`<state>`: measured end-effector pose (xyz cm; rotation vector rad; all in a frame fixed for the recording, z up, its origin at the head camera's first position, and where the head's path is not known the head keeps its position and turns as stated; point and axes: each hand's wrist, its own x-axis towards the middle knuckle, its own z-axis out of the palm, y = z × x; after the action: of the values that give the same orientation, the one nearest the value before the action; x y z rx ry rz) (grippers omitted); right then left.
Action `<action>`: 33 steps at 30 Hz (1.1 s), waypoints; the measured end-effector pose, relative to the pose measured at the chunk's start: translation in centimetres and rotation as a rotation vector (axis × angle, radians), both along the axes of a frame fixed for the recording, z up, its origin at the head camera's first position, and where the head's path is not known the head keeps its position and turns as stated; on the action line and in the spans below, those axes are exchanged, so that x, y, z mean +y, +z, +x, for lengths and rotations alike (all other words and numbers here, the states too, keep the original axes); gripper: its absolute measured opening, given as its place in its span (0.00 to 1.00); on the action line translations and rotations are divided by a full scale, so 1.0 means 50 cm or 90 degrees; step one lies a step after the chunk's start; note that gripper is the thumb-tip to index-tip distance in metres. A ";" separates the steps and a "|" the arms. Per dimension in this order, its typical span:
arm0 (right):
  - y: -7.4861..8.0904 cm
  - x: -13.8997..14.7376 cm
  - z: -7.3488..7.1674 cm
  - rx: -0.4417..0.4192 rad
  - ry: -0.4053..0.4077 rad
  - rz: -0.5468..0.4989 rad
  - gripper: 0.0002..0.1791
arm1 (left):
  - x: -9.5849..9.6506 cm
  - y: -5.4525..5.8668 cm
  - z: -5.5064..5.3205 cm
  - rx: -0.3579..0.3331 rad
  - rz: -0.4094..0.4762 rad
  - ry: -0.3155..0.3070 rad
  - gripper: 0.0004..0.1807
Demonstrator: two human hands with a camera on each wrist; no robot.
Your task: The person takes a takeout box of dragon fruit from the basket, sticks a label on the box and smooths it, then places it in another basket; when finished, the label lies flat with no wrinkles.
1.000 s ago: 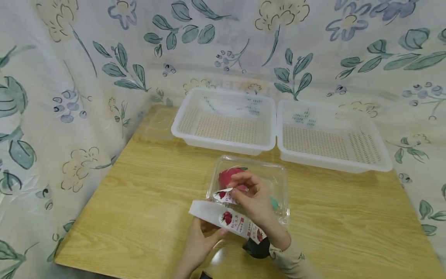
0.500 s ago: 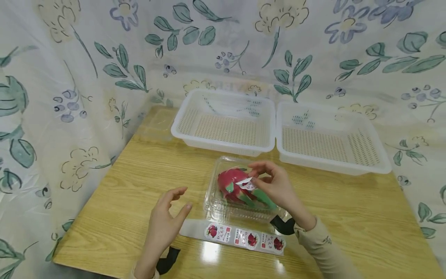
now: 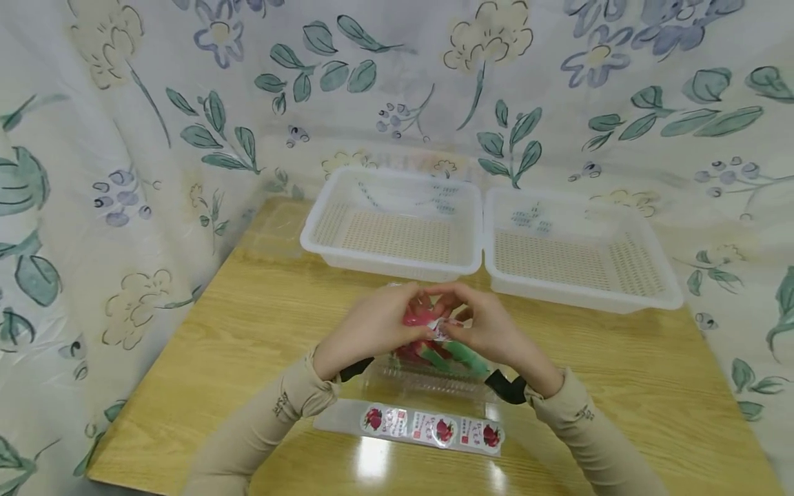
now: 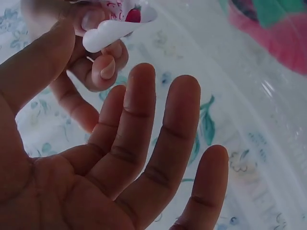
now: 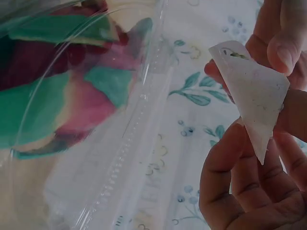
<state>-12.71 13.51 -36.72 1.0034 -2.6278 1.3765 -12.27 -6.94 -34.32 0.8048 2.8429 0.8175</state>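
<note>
A dragon fruit label sticker is pinched by my right hand, and its pale back shows bent to a point in the right wrist view. My left hand has come up to it from the other side, thumb tip right at the sticker's edge. In the left wrist view its fingers are spread and gently bent, apart from the thumb. Below both hands stands a clear plastic clamshell box with a red and green dragon fruit inside, partly covered by the hands.
In front of the box lies a backing strip bearing several dragon fruit stickers. Two white perforated baskets stand side by side at the back of the wooden table. A clear plastic lid or tray sits left of them.
My left hand has put the backing strip down on the table, then moved up and right to the sticker. My right hand has kept the peeled sticker over the box.
</note>
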 end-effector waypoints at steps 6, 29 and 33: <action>-0.002 0.011 -0.001 0.020 -0.019 0.019 0.28 | 0.027 -0.011 -0.023 0.006 -0.010 -0.015 0.21; -0.033 0.007 -0.018 0.023 -0.042 0.123 0.35 | 0.038 -0.045 -0.092 -0.139 -0.075 -0.038 0.06; -0.039 0.008 -0.022 0.009 -0.026 0.148 0.36 | 0.041 -0.059 -0.097 -0.120 -0.111 -0.032 0.19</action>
<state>-13.83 13.89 -38.65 0.9693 -2.8284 1.0705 -17.13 -4.88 -37.28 0.7308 2.6700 0.5941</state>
